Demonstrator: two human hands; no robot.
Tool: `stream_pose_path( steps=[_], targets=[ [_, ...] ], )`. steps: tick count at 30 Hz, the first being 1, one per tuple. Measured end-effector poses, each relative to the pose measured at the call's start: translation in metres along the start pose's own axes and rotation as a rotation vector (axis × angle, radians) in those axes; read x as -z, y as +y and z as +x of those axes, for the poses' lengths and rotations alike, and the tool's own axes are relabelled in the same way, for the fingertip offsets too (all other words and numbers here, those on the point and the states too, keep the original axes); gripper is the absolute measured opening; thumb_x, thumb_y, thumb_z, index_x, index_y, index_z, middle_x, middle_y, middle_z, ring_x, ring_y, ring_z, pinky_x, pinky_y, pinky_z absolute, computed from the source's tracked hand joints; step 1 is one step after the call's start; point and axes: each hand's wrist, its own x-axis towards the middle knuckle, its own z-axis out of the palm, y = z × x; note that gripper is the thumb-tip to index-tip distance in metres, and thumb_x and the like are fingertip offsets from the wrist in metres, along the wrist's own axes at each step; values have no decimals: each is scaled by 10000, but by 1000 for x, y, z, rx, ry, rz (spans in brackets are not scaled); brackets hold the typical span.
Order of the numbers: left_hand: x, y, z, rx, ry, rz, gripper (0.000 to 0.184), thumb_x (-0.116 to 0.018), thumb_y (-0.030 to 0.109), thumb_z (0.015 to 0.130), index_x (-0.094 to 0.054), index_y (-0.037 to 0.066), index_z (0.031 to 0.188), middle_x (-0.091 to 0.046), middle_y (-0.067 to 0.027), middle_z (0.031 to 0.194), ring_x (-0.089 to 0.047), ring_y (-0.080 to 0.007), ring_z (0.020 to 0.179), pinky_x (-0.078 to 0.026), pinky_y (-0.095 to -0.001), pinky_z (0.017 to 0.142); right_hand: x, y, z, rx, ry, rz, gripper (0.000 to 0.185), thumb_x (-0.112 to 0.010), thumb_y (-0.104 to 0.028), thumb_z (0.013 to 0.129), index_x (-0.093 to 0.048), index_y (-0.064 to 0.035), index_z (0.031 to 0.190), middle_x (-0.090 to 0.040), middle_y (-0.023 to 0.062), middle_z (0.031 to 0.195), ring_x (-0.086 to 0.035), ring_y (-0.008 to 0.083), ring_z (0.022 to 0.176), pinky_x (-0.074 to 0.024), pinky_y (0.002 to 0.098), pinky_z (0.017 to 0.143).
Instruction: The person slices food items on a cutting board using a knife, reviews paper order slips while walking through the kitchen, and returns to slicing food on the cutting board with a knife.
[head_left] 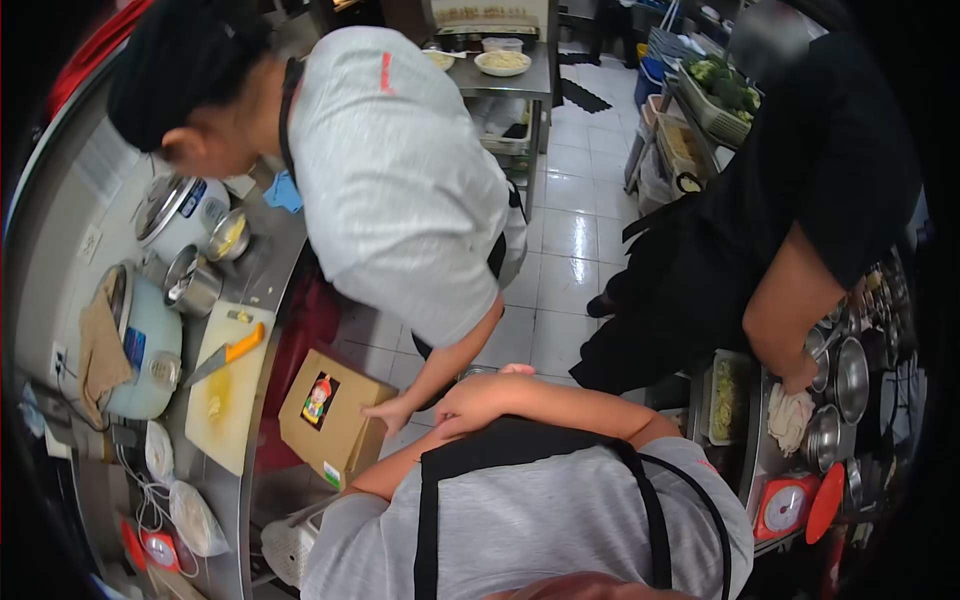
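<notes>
The wearer's forearms are crossed; the right hand [464, 406] is rested on the left forearm, the left hand [518, 369] mostly hidden. A brown cardboard box [345, 422] is held by a grey-shirted co-worker's hand [388, 411]. An orange-handled steel knife [228, 353] is laid across a white rectangular cutting board [222, 435].

The box [340, 415] appeared matt cardboard; the surface [268, 258], smooth metal. The cutting board [225, 388] looked like smooth plastic, the knife handle [245, 342] like plastic, and the pot [196, 290] shiny metal. Floor tiles [570, 245] were glossy, while the towel [102, 350] was matt cloth.
</notes>
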Motion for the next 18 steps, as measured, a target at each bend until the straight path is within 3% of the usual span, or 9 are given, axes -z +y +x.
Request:
stream_pose_path(
  steps=[3,7,14,18],
  targets=[
    [-3,9,9,41,22,6,192,-557,174,875,-554,33,1005,-565,-68,924,-540,-109,790,-459,-258,696,21,12,-21,-119,-74,95,430,-445,-444,851,-632,-74,966,-654,97,868,-620,245,807,-464,353,700],
    [-10,20,24,47,39,19,189,-556,172,874,-555,32,1003,-564,-68,922,-538,-109,788,-458,-258,693,22,35,-24,-97,79,191,492,-418,-489,844,-654,-57,846,-629,129,754,-599,279,728,-449,395,673],
    [-5,30,23,-44,87,46,186,-556,169,873,-556,31,998,-563,-67,919,-534,-108,784,-455,-259,688,47,33,-3,-116,-60,107,480,-448,-504,826,-657,-79,903,-654,115,839,-615,282,805,-466,359,715],
    [-4,31,10,-92,141,87,184,-555,167,872,-557,31,995,-561,-66,917,-531,-108,782,-454,-260,685,56,19,15,-80,-106,85,445,-490,-495,808,-659,-100,925,-660,91,791,-623,258,778,-468,352,711]
  ],
)
